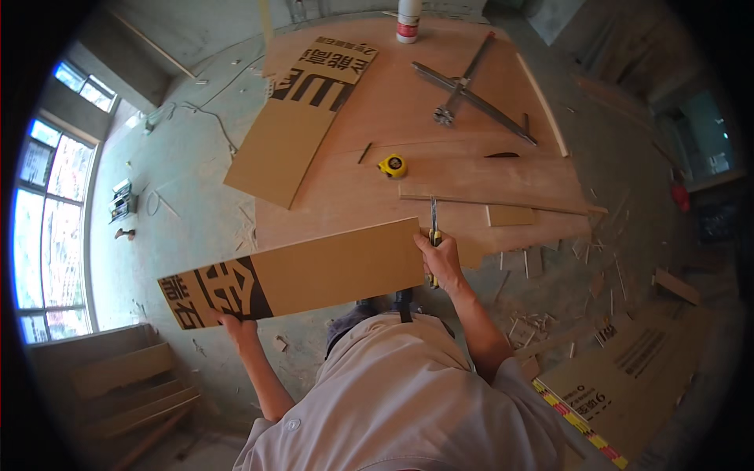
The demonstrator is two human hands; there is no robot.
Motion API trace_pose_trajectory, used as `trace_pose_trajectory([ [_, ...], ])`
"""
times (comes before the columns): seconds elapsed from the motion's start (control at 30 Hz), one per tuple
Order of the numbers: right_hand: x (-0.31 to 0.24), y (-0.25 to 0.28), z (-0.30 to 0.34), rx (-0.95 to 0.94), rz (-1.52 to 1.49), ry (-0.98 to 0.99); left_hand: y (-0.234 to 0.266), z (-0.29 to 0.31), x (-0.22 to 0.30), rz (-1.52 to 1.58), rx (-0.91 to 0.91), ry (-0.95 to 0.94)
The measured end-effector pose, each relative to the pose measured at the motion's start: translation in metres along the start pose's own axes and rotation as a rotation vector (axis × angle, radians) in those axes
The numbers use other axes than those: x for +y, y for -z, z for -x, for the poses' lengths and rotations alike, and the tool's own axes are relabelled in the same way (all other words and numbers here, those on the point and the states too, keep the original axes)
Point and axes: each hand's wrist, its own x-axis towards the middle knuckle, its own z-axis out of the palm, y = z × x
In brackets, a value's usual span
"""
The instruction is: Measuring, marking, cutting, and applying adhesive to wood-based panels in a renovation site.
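A long brown board strip with dark printing at its left end is held up in front of my body, tilted lower on the left. My left hand is closed on its lower edge near the printed end. At the other end, my right hand grips a yellow-and-black utility knife, blade out and pointing away from me. The right thumb and fingers also meet the board's right edge. Beyond the board is a reddish plywood work surface, with a yellow tape measure and a thin dark stick on it.
A larger printed board lies at the surface's left. Crossed metal bars, a dark curved piece and a white bottle rest farther off. Wood strip and small block lie near. Scraps litter the floor.
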Motion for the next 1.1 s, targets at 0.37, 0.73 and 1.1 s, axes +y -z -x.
trace_pose_trajectory([
  [0.37, 0.049, 0.004, 0.005, 0.183, -0.107, -0.232, -0.005, 0.010, 0.003, -0.091, -0.204, -0.150],
  [0.73, 0.042, -0.018, -0.013, 0.311, 0.464, 0.345, -0.195, 0.110, 0.040, -1.312, -0.360, -0.711],
  [1.1, -0.205, -0.111, 0.032, 0.039, 0.654, 0.994, -0.171, 0.173, -0.091, -1.335, -0.777, -0.616],
])
